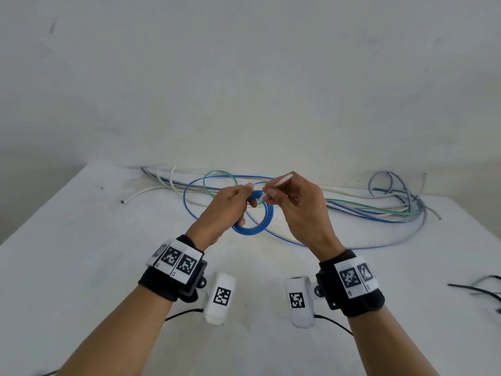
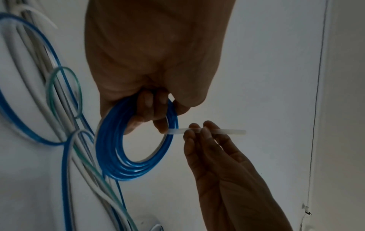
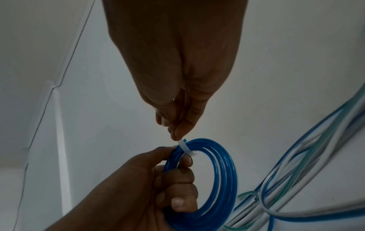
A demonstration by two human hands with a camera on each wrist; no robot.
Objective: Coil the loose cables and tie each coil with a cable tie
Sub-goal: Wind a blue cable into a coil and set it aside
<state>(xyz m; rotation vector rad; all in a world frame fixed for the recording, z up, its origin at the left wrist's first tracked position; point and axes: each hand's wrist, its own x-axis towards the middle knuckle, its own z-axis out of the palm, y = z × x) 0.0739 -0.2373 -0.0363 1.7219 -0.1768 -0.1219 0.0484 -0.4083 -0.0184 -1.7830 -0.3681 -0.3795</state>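
Note:
A blue cable coil [image 1: 257,225] hangs above the table, gripped at its top by my left hand [image 1: 230,204], whose fingers curl through the ring. In the left wrist view the blue coil [image 2: 126,156] shows several turns. A white cable tie [image 1: 280,179] wraps the coil's top, and my right hand [image 1: 292,202] pinches its tail between thumb and fingertips. The tie [image 2: 227,131] sticks out past the right fingers [image 2: 205,129]. In the right wrist view the tie [image 3: 186,148] crosses the coil [image 3: 221,179] just beside my left thumb.
Loose blue, green, white and grey cables [image 1: 352,210] lie tangled across the back of the white table [image 1: 81,253]. A large blue loop [image 1: 189,202] sits behind the hands. Dark cables [image 1: 482,289] lie at the right edge. A white wall stands behind.

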